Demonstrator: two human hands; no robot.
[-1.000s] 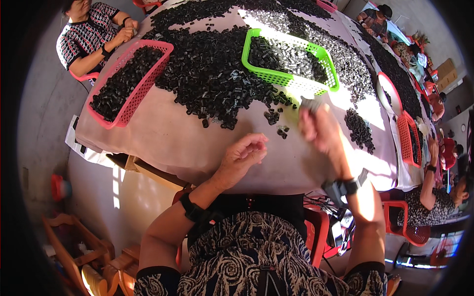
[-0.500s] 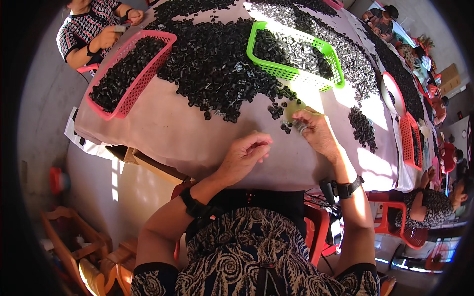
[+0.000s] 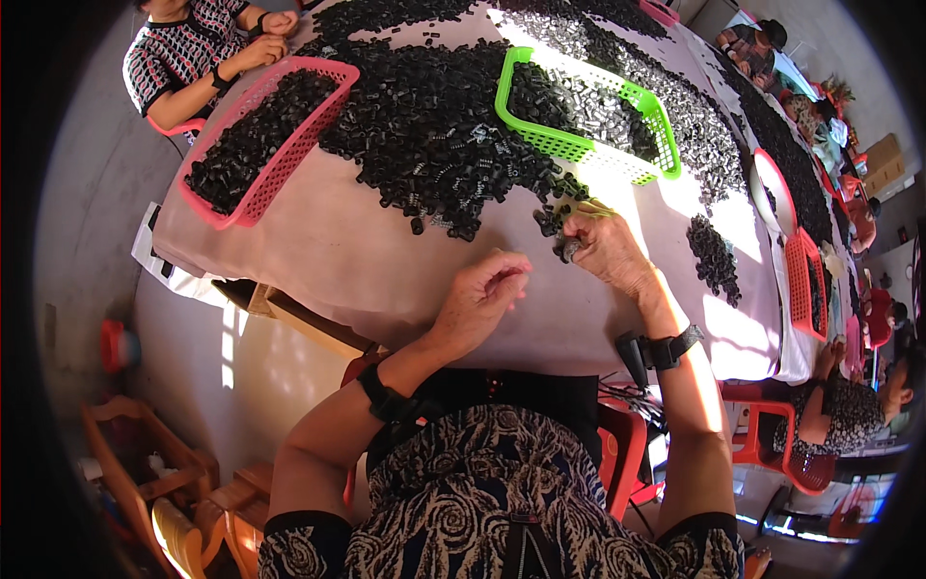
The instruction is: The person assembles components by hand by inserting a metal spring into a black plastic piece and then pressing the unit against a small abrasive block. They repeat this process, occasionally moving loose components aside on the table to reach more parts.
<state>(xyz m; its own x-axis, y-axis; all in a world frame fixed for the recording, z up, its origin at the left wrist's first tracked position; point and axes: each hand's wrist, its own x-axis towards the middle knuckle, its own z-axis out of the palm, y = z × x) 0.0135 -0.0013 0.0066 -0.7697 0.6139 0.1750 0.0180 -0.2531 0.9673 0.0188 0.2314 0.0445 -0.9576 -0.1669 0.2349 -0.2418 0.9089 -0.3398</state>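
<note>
The right hand [image 3: 603, 249] rests on the table [image 3: 386, 280] at the near edge of the big heap of small black parts [image 3: 434, 145], its fingers curled and pinching one or two of those parts at the fingertips. Loose strays lie just beside it, toward ten o'clock. The left hand [image 3: 482, 294] sits at seven o'clock from the right, fingers bent loosely inward; whether it holds anything I cannot tell.

The parts look like short moulded plastic pieces, dark and matt, some catching a grey glint in the sun. Judging by their size, each should be very light and stiff, easy to flick away, so a fingertip pinch across the body seems the sound way to take one.

The table is covered in a smooth pale pink cloth. At twelve o'clock from the right hand stands a green basket [image 3: 540, 140] of lattice plastic, partly filled with the same parts. At ten o'clock, well apart, a pink basket [image 3: 260, 183] of the same make holds more. Beyond it another person's hands [image 3: 265, 39] work at the far edge.
</note>
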